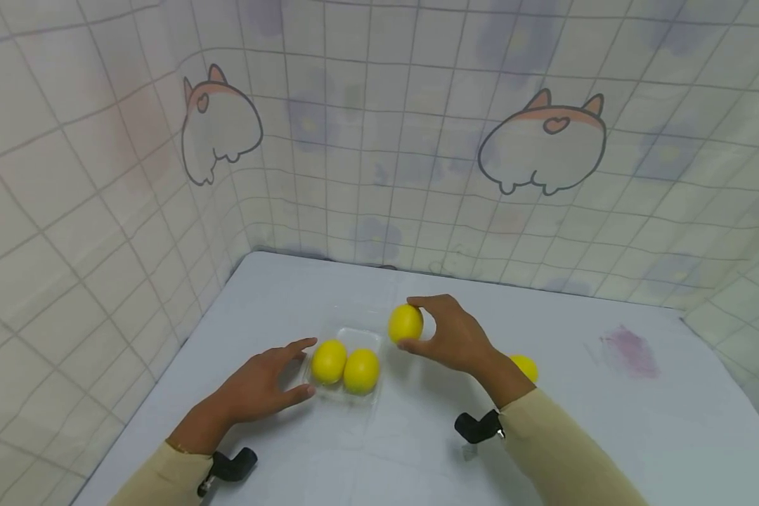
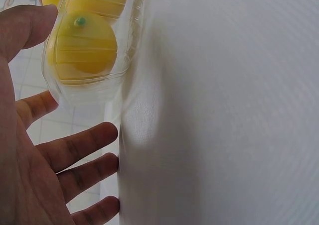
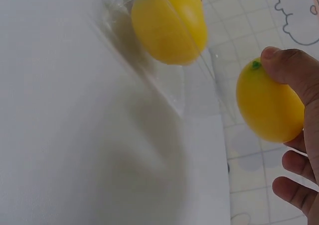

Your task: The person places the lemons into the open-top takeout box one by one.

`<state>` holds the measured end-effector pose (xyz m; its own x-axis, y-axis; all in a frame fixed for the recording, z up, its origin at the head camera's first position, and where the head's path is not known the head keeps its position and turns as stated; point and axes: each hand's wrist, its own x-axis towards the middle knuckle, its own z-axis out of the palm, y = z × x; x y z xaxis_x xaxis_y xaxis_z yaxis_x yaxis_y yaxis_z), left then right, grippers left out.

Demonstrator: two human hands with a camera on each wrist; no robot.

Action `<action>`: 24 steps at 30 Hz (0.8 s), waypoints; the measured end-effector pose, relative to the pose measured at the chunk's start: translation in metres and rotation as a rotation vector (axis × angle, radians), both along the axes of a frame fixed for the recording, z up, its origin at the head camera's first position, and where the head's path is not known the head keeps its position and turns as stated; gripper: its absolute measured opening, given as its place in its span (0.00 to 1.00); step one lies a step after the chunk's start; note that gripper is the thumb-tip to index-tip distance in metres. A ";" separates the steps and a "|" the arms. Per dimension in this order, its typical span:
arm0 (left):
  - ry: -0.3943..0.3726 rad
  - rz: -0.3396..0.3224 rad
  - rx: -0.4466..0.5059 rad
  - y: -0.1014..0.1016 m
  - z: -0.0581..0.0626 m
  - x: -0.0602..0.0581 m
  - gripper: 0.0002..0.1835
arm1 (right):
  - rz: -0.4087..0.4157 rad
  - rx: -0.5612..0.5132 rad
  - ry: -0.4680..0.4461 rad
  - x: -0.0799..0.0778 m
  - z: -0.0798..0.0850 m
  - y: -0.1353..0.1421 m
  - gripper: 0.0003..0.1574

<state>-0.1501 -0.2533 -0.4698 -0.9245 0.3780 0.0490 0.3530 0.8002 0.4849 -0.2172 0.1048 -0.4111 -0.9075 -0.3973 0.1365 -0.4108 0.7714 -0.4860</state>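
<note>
My right hand (image 1: 452, 334) pinches a yellow lemon (image 1: 405, 324) between thumb and fingers, held up just right of a clear plastic box (image 1: 362, 339). Seen from the right wrist, this lemon (image 3: 269, 100) has a small green tip beside the thumb. Two more lemons (image 1: 361, 371) sit side by side in the near part of the box. At the box's left side is my left hand (image 1: 256, 385), its fingers spread and its thumb apart from them. The left wrist view shows the thumb and index finger around the end of the clear box (image 2: 89, 88), where contact is hard to tell.
Another lemon (image 1: 525, 368) lies on the white table (image 1: 607, 422), partly hidden behind my right forearm. A pinkish stain (image 1: 630, 353) marks the tabletop at the right. Tiled-pattern sheets (image 1: 379, 140) hang behind and beside the table.
</note>
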 end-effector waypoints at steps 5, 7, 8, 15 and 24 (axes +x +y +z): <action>-0.011 0.006 -0.002 0.001 0.001 0.001 0.44 | 0.007 -0.005 -0.012 -0.003 -0.003 -0.010 0.49; -0.016 0.010 -0.007 0.001 0.002 0.002 0.44 | 0.007 -0.006 -0.018 -0.004 -0.004 -0.015 0.50; -0.019 0.014 -0.010 0.001 0.003 0.002 0.44 | 0.005 -0.004 -0.021 -0.005 -0.005 -0.017 0.50; -0.024 0.021 -0.019 0.001 0.003 0.002 0.44 | 0.008 0.009 -0.027 -0.010 -0.008 -0.031 0.49; -0.022 0.021 -0.017 0.001 0.004 0.002 0.44 | 0.023 0.032 -0.019 -0.017 -0.014 -0.049 0.49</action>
<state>-0.1481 -0.2519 -0.4656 -0.9331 0.3590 0.0223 0.3252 0.8157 0.4783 -0.2342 0.0554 -0.4248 -0.9003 -0.4222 0.1062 -0.4197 0.7770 -0.4692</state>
